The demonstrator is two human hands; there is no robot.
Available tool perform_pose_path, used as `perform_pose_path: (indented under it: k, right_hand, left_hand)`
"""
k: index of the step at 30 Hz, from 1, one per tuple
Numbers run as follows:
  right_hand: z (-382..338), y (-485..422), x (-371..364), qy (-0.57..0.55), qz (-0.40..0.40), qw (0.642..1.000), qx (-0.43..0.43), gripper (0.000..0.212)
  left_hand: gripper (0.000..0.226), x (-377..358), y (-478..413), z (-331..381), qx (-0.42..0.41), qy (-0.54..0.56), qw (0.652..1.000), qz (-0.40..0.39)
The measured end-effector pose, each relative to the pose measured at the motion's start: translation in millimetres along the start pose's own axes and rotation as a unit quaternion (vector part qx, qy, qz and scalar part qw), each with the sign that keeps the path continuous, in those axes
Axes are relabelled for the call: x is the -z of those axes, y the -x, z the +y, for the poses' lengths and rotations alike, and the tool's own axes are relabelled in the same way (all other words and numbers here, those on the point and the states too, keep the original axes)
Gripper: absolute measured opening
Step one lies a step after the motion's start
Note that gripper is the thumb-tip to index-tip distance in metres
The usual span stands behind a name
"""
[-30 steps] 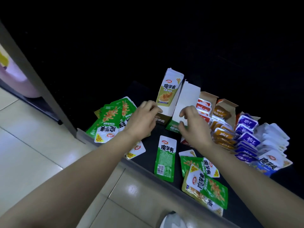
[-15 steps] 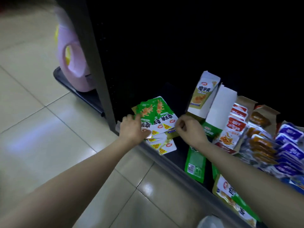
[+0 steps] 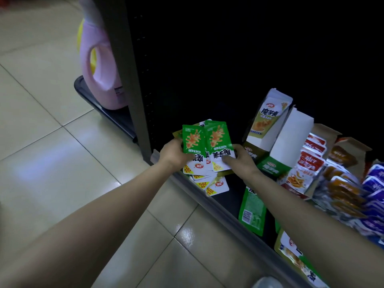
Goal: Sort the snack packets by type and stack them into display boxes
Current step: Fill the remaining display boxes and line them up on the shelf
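A bunch of green-and-white snack packets point(image 3: 207, 144) is held up above the dark shelf point(image 3: 228, 206). My left hand point(image 3: 173, 153) grips the bunch's left side, and my right hand point(image 3: 239, 161) pinches its right side. More packets of the same kind point(image 3: 209, 182) lie loose on the shelf just below. Right of my hands stand two upright display boxes: an olive-and-white one point(image 3: 268, 121) and a green one with a white flap point(image 3: 288, 142). A green packet point(image 3: 252, 210) lies flat near the shelf's front edge.
Boxes of red point(image 3: 309, 163), orange point(image 3: 342, 183) and blue point(image 3: 374, 192) packets fill the shelf's right. A grey upright post point(image 3: 128, 80) bounds the shelf on the left. A pink detergent jug point(image 3: 99, 67) stands behind it. Beige tiled floor point(image 3: 52, 163) lies below.
Both hands left the display boxes, moved left to the loose green packets, gathered a bunch and lifted it off the shelf. The view swung left.
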State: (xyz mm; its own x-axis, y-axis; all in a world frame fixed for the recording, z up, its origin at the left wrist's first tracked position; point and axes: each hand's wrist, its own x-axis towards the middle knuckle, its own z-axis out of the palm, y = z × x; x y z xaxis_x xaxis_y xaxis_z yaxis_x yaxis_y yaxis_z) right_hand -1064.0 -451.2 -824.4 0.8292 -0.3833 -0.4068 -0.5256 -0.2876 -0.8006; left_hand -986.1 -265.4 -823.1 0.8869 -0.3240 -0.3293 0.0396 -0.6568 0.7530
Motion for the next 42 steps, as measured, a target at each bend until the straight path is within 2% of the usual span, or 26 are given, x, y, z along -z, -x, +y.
perform_pose_path:
  k: [6, 9, 11, 15, 18, 22, 26, 30, 32, 34, 35, 38, 40, 42]
  right_hand:
    - [-5, -5, -10, -0.085, 0.024, 0.996, -0.019, 0.066]
    - [-9, -7, -13, -0.088, 0.018, 0.996, 0.0, 0.056]
    - [-12, -8, -11, -0.096, 0.041, 0.994, 0.005, 0.052]
    - [-10, -8, -5, -0.159, 0.092, 0.983, -0.005, 0.035]
    - [-12, -5, -12, -0.198, 0.059, 0.978, -0.021, 0.032]
    - [-24, -5, -20, -0.223, 0.003, 0.974, -0.05, 0.043]
    - [-31, -3, -9, -0.287, -0.05, 0.954, -0.07, 0.051]
    - [-28, -3, 0, -0.342, -0.062, 0.934, -0.081, 0.063]
    - [-23, -1, -2, -0.325, -0.065, 0.94, -0.085, 0.053]
    - [-20, -1, -6, -0.299, -0.084, 0.948, -0.065, 0.026]
    - [-20, -2, -7, -0.299, -0.092, 0.948, -0.053, 0.02]
    - [-19, -4, -5, -0.309, -0.072, 0.947, -0.057, 0.033]
    - [-20, -5, 0, -0.257, -0.085, 0.961, -0.061, 0.049]
    - [-19, -2, 5, -0.144, -0.142, 0.978, -0.057, 0.075]
  left_hand:
    - [0.042, 0, -1, -2, -0.024, -0.028, 0.999, 0.014]
    - [0.043, 0, -2, -4, -0.048, -0.019, 0.999, 0.013]
    - [0.041, 3, -3, -3, -0.048, 0.013, 0.999, 0.018]
    - [0.028, 7, -10, -6, 0.016, 0.102, 0.995, 0.006]
    - [0.024, 4, -10, -8, 0.035, 0.138, 0.989, -0.029]
    - [0.019, 2, -2, 1, 0.02, 0.2, 0.976, -0.08]
    - [0.022, 7, -2, 3, 0.02, 0.236, 0.967, -0.094]
    - [0.024, 8, -4, 3, 0.012, 0.245, 0.966, -0.083]
    - [0.027, 6, -2, 6, 0.004, 0.253, 0.962, -0.1]
    - [0.026, 6, 2, 12, -0.016, 0.254, 0.96, -0.115]
    - [0.021, 7, 3, 15, -0.025, 0.258, 0.958, -0.122]
    - [0.011, 7, 3, 16, -0.021, 0.262, 0.953, -0.15]
    - [0.016, 4, -3, 11, 0.0, 0.216, 0.972, -0.095]
    - [0.029, 6, -9, 5, -0.053, 0.09, 0.994, 0.041]
